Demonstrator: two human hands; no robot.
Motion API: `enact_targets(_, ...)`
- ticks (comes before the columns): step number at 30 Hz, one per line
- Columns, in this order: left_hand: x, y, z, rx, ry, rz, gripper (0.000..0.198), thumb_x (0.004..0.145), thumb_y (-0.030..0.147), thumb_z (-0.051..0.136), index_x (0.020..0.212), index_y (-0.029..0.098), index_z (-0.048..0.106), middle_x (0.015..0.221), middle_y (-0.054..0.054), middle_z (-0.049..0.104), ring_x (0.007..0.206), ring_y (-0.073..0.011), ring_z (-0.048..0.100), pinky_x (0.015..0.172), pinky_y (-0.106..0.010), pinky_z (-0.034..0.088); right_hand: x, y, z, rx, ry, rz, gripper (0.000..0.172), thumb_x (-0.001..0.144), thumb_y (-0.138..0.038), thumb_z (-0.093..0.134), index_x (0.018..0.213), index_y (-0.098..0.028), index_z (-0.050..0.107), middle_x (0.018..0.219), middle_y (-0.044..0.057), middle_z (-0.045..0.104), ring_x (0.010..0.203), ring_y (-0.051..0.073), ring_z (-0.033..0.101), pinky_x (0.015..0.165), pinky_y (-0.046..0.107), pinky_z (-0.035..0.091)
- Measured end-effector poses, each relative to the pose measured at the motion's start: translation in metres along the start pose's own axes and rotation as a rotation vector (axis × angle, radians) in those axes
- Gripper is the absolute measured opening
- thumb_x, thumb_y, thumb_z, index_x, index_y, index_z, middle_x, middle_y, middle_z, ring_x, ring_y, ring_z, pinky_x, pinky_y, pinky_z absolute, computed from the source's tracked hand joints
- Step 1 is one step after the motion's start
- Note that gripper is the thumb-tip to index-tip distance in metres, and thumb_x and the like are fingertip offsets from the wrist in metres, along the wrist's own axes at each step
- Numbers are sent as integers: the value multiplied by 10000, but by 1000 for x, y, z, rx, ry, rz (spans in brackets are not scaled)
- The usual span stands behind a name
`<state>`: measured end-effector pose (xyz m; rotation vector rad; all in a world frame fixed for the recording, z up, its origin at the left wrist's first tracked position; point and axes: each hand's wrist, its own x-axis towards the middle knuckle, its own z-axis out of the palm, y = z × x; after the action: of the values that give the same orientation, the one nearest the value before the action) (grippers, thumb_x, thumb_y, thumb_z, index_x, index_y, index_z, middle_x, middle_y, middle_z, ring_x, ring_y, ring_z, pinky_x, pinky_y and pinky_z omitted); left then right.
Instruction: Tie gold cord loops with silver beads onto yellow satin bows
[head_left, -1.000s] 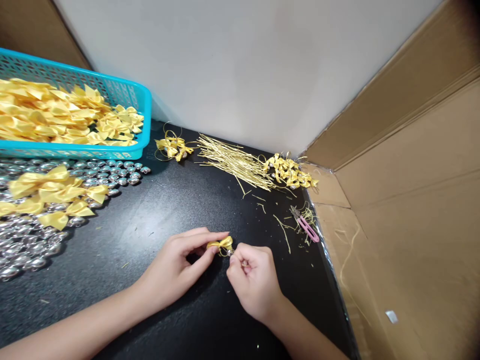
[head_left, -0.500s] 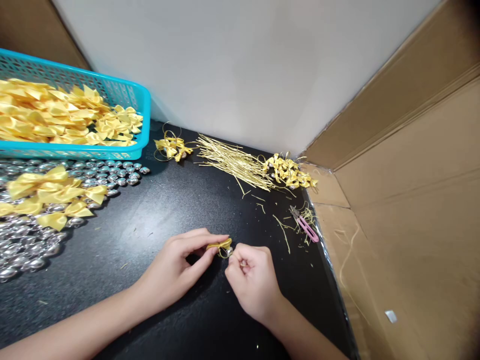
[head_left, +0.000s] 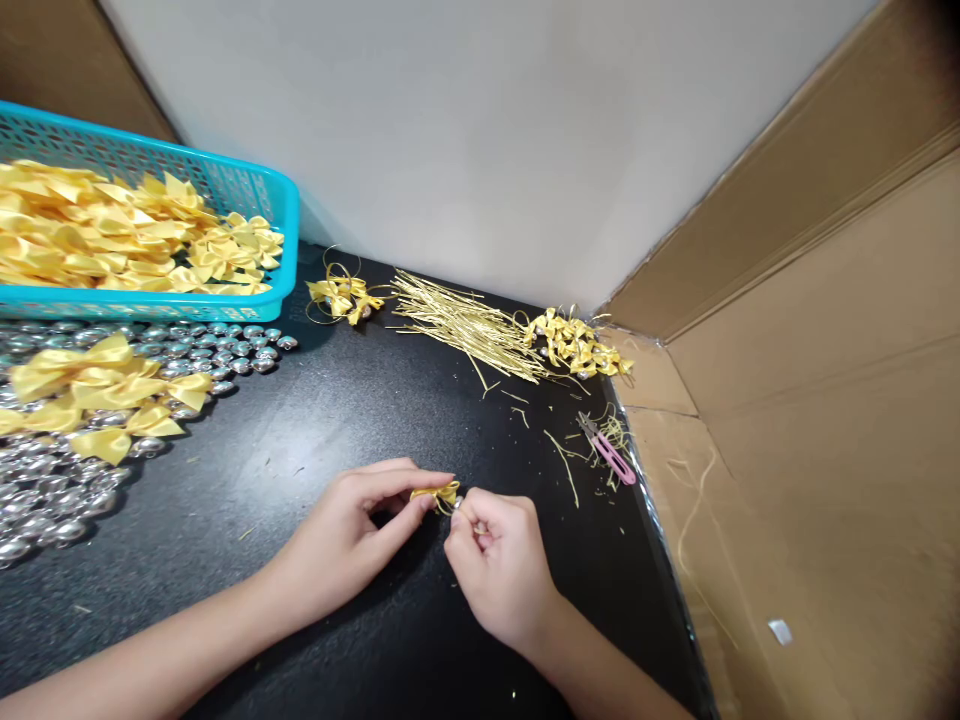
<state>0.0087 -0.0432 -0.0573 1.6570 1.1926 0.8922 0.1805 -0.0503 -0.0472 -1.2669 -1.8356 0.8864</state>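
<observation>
Between thumb and forefinger, my left hand [head_left: 367,520] pinches a small yellow ribbon bow [head_left: 444,492] just above the black table [head_left: 345,420]. My right hand [head_left: 499,560] is closed right beside the bow, its fingers curled around a thin gold cord that comes off the bow. A shiny silver bead [head_left: 456,506] shows at the right fingertips, partly covered by them. How the cord runs inside the right fist is hidden.
A turquoise basket [head_left: 289,220] of yellow bows stands at the back left. Silver beads [head_left: 67,500] with several loose bows lie before it. Along the back are gold cords [head_left: 465,325] and finished bow clusters [head_left: 577,342]. Pink thread snips [head_left: 611,455] lie near the right edge among cord scraps.
My right hand has shifted slightly left and down, its fingertips now covering more of the bead. The left hand keeps its pinch on the bow.
</observation>
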Motion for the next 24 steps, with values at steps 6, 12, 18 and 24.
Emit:
enact_targets(6, 1, 3, -1, -68, -30, -40, 256, 890, 250, 541, 990, 209, 773, 759, -31, 690, 675, -161, 654, 571, -221, 500, 1, -3, 1, -36, 25, -39, 302, 735, -112, 442, 579, -230, 212, 487, -76, 254, 421, 73, 272, 425, 219, 198)
enact_targets(12, 0, -1, 0, -61, -61, -67, 281, 910, 279, 528, 1045, 193, 759, 807, -52, 695, 725, -183, 664, 607, -251, 517, -1, -3, 4, -47, 31, -61, 289, 751, -110, 436, 596, -226, 222, 506, -74, 265, 434, 73, 280, 440, 222, 206)
enact_targets(18, -1, -1, 3, -59, -113, -52, 268, 918, 282, 539, 1061, 210, 754, 836, -48, 722, 753, -184, 669, 636, -251, 522, -1, 1, 7, -49, 41, -58, 286, 778, -123, 447, 595, -223, 251, 512, -68, 289, 448, 79, 300, 452, 225, 223)
enact_targets(24, -1, -1, 3, -220, -39, -127, 283, 889, 296, 581, 1137, 204, 680, 846, -36, 731, 766, -188, 686, 687, -272, 560, -2, 0, 1, 5, 23, -68, 240, 849, -170, 487, 624, -206, 412, 536, -53, 407, 476, 87, 382, 487, 216, 299)
